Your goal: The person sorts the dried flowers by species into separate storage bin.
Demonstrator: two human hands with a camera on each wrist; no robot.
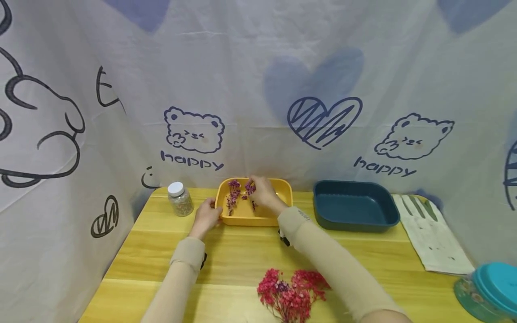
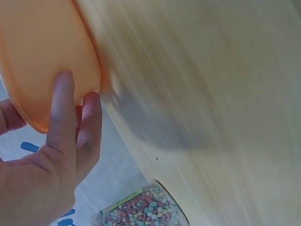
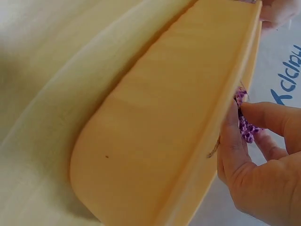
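A yellow tray point(image 1: 254, 221) stands at the back of the table against the cloth. My left hand point(image 1: 207, 217) grips its left end; in the left wrist view, fingers point(image 2: 62, 108) press the outer wall and the thumb lies over the rim. Inside the tray, a sprig of purple dried flowers point(image 1: 233, 197) lies along the left side. Just right of it, my right hand point(image 1: 264, 194) pinches another purple dried flower sprig point(image 1: 250, 188) over the tray. In the right wrist view, purple blossoms point(image 3: 247, 129) show between thumb and fingers, and the tray wall hides part of the stem.
Left of the tray stands a white-lidded jar point(image 1: 180, 199) of small pebbles. A dark blue tray point(image 1: 355, 224) is to the right, beside a white cloth point(image 1: 434, 242). Pink dried flowers point(image 1: 288, 298) lie near the front, and a teal-lidded jar point(image 1: 490, 289) stands front right.
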